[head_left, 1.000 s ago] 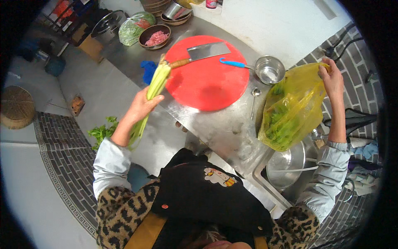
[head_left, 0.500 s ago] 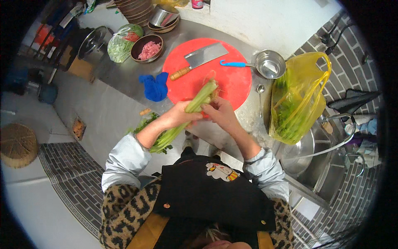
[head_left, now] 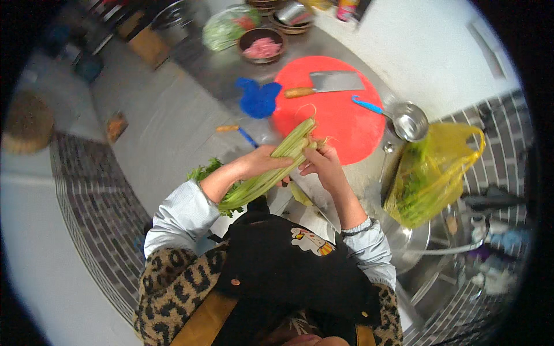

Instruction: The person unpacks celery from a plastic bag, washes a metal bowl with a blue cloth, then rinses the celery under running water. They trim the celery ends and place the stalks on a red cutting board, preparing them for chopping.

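A bunch of celery [head_left: 266, 180] lies slantwise across my hands, its leafy end beside my left forearm and its root end towards the board. My left hand [head_left: 261, 162] is closed round the stalks. With bent fingers, my right hand [head_left: 324, 166] grips the celery close to the root end. Below the right hand a pale green piece [head_left: 300, 195], seemingly a loose bit of celery, shows near the counter edge. Just beyond the hands is a round red cutting board [head_left: 346, 132], and a wooden-handled cleaver [head_left: 339, 82] lies on it.
Left of the board sit a blue cloth [head_left: 258, 99] and a bowl [head_left: 241, 43] of pink minced meat. To the right are a blue-handled ladle [head_left: 411, 122], a small spoon [head_left: 388, 149] and a yellow bag [head_left: 438, 179] of greens. A sink [head_left: 427, 288] lies beyond the bag.
The whole view has turned, so the board and bowl sit further right. Both hands still hold the celery. A pale green piece now shows below my right hand.
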